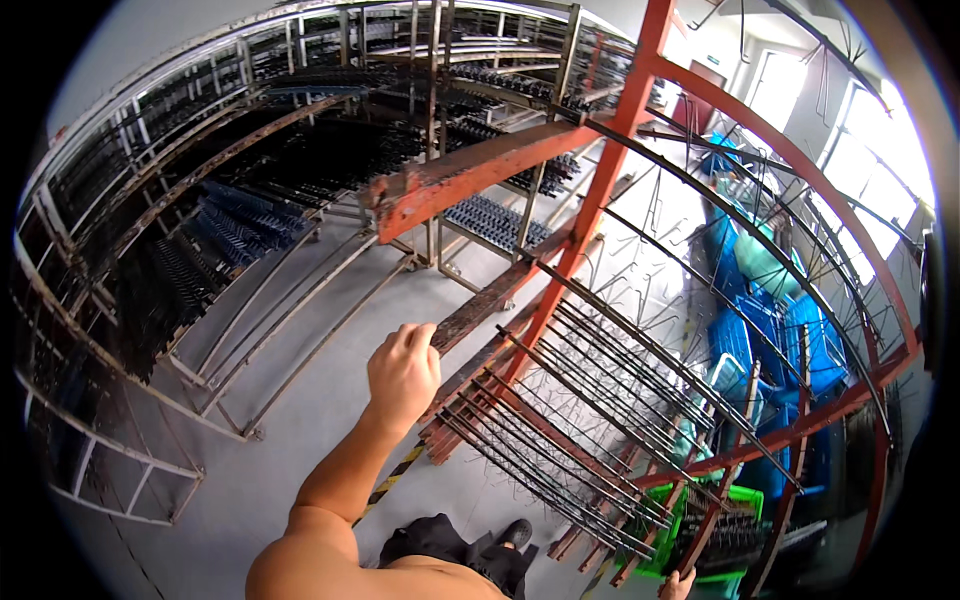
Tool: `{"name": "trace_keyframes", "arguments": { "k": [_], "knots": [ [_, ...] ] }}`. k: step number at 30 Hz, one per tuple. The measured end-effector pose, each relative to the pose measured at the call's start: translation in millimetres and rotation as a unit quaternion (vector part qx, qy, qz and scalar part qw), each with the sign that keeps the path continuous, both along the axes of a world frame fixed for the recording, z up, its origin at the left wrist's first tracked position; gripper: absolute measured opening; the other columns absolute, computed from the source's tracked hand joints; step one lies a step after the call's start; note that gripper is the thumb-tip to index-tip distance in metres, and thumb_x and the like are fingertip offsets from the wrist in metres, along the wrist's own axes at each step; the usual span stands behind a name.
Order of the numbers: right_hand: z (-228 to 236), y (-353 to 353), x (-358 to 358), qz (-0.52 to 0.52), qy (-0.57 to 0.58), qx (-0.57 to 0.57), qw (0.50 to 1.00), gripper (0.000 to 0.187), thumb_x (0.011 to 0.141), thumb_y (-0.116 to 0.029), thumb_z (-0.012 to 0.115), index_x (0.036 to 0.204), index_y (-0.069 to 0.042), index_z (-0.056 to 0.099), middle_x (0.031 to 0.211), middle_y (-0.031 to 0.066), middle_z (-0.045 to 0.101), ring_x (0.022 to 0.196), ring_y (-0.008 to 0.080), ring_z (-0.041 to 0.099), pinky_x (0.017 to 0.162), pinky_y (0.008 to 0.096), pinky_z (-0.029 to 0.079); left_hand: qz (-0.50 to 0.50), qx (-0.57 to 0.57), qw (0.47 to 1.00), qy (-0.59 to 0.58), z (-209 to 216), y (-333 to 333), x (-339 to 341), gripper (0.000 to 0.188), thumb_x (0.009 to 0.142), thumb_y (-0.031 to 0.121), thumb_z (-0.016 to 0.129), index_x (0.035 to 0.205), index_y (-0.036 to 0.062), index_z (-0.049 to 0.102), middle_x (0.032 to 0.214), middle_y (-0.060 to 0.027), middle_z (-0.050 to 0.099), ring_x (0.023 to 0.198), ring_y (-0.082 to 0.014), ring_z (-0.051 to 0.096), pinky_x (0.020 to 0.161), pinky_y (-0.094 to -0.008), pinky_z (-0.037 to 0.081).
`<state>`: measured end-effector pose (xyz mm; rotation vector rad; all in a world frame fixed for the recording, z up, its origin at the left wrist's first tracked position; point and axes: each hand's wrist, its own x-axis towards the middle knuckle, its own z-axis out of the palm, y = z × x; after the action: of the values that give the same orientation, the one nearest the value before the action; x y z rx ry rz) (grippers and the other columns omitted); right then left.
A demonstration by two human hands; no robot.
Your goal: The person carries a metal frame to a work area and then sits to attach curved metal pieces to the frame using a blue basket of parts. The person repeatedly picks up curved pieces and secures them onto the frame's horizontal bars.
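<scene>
A tall red metal rack [572, 262] with worn paint stands in front of me, its arms reaching toward me. My left hand [403, 372] is closed at the near end of a dark, rusty rack arm [485, 310]. At the bottom right, my right hand [677, 583] shows only in part, its fingers curled at the end of another red arm [703, 532]. Several thin black rods [560, 455] lie across the lower arms, with fine wire hooks on them. Longer hooked bars [650, 240] rest higher up.
At left, metal shelving [215, 385] holds rows of dark and blue parts [245, 225]. Blue crates [745, 330] stand along the right side. A green crate [745, 497] with dark parts sits below the rack's right end. Yellow-black tape [395, 475] marks the grey floor.
</scene>
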<state>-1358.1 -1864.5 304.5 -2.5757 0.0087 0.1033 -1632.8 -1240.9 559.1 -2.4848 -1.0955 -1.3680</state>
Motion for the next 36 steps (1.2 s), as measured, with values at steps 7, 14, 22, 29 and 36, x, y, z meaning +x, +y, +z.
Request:
{"name": "trace_keyframes", "arguments": {
  "k": [7, 14, 22, 29, 36],
  "knots": [
    [-40, -37, -88, -0.062, 0.045, 0.183, 0.980, 0.047, 0.082, -0.012, 0.049, 0.127, -0.006, 0.035, 0.059, 0.0054, 0.045, 0.039, 0.0143, 0.044, 0.034, 0.0277, 0.037, -0.027, -0.030, 0.999, -0.010, -2, -17, -115, 0.014, 0.075, 0.003, 0.057, 0.088, 0.0062, 0.060, 0.082, -0.0079, 0.059, 0.067, -0.0256, 0.060, 0.057, -0.0342, 0.049],
    [-3, -54, -189, -0.047, 0.092, 0.249, 0.963, 0.048, 0.079, -0.011, 0.047, 0.125, -0.004, 0.036, 0.061, 0.0056, 0.045, 0.039, 0.0143, 0.044, 0.033, 0.0278, 0.037, -0.036, -0.052, 0.998, -0.026, 0, -40, -206, 0.011, 0.077, 0.006, 0.057, 0.087, 0.0070, 0.060, 0.081, -0.0085, 0.058, 0.066, -0.0263, 0.060, 0.056, -0.0346, 0.049],
    [-15, -98, -342, -0.064, 0.026, 0.213, 0.975, 0.047, 0.077, -0.012, 0.050, 0.121, -0.001, 0.039, 0.057, 0.0063, 0.046, 0.038, 0.0168, 0.045, 0.032, 0.0296, 0.037, -0.036, -0.075, 0.997, 0.002, 10, -67, -350, 0.010, 0.077, 0.008, 0.056, 0.086, 0.0067, 0.060, 0.080, -0.0098, 0.058, 0.064, -0.0272, 0.061, 0.057, -0.0368, 0.050],
    [25, -117, -511, -0.030, 0.072, 0.131, 0.988, 0.027, 0.086, -0.018, 0.055, 0.105, 0.001, 0.048, 0.074, 0.0129, 0.057, 0.057, 0.0214, 0.054, 0.051, 0.0335, 0.046, -0.087, -0.033, 0.995, -0.021, 17, -97, -469, 0.007, 0.075, 0.008, 0.058, 0.079, 0.0022, 0.059, 0.075, -0.0120, 0.058, 0.061, -0.0265, 0.059, 0.056, -0.0362, 0.049],
    [37, -155, -649, -0.044, 0.103, 0.083, 0.990, 0.031, 0.080, -0.023, 0.055, 0.100, 0.000, 0.053, 0.074, 0.0145, 0.059, 0.062, 0.0250, 0.057, 0.058, 0.0375, 0.046, -0.103, -0.071, 0.992, -0.004, 19, -132, -610, 0.008, 0.075, 0.008, 0.060, 0.080, 0.0041, 0.056, 0.078, -0.0084, 0.056, 0.064, -0.0238, 0.058, 0.059, -0.0350, 0.048]
  ]
}}
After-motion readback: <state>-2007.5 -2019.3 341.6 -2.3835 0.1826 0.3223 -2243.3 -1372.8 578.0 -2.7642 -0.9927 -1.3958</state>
